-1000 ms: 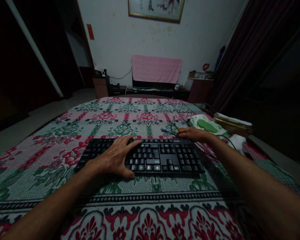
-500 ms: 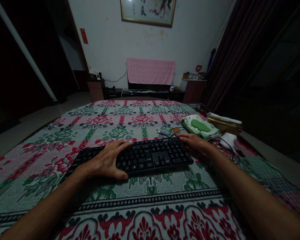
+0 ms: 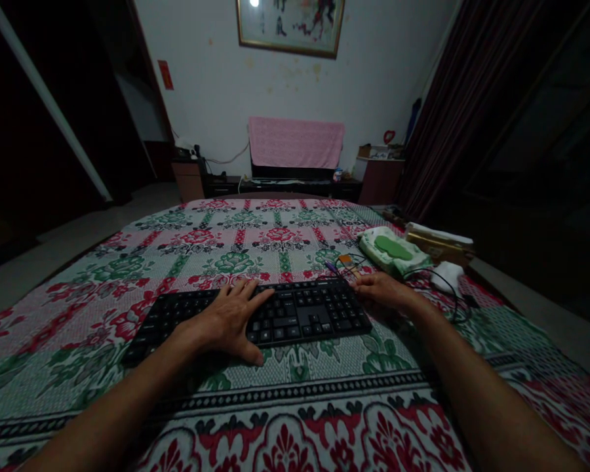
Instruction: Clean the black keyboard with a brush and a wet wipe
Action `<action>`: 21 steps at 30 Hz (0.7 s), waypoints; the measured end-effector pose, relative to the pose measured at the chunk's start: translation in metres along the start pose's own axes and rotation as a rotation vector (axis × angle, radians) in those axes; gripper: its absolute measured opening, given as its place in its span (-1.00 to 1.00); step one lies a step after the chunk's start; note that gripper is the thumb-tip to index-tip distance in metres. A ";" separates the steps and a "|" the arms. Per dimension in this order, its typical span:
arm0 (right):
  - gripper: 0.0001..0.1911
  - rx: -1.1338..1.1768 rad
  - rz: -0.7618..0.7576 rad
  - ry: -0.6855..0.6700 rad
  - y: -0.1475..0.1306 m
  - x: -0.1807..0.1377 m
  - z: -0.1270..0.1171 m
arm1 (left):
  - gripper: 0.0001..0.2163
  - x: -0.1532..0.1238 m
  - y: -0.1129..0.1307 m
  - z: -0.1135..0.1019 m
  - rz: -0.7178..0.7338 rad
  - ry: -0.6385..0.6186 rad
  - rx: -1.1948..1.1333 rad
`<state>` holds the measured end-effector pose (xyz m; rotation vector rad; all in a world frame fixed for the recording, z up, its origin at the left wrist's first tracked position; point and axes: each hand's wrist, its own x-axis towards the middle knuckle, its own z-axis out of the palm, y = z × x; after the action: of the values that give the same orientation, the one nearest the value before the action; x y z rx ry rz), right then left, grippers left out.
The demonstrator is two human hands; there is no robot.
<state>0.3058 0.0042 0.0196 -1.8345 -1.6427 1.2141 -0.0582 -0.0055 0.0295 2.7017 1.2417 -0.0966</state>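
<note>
Mostly, a flowered tablecloth [image 3: 324, 377] fills the lower frame, a black keyboard [image 3: 297, 314] lying just below centre. The left hand [image 3: 232, 318] spreads open over it; right of centre, the right hand [image 3: 381, 290] curls beside an orange-tipped object [image 3: 345, 260], grip unclear.

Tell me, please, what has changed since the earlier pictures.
The keyboard has slid left and turned slightly, its left end coming nearer the person. The right hand has come nearer too, to beside the keyboard's right end; its grip is unclear. The purple plug has shifted right. The left hand stays on the keyboard; the green-and-white pack and gold box lie as before.
</note>
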 end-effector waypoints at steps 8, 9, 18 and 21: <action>-0.66 -0.547 -0.089 0.083 -0.008 -0.003 -0.011 | 0.13 0.042 0.033 -0.003 0.064 -0.041 -0.013; -0.64 -0.619 -0.097 0.136 -0.013 -0.004 -0.012 | 0.14 0.045 0.035 -0.002 0.065 -0.042 -0.016; -0.65 -0.410 -0.559 0.327 -0.023 0.042 -0.002 | 0.13 0.057 0.042 0.000 0.106 0.001 -0.036; -0.63 -0.303 -0.581 0.239 -0.023 0.059 -0.001 | 0.12 0.053 0.040 0.001 0.133 0.031 -0.077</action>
<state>0.2889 0.0648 0.0176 -1.4178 -2.0890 0.5027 0.0065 0.0080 0.0268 2.7195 1.0467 0.0099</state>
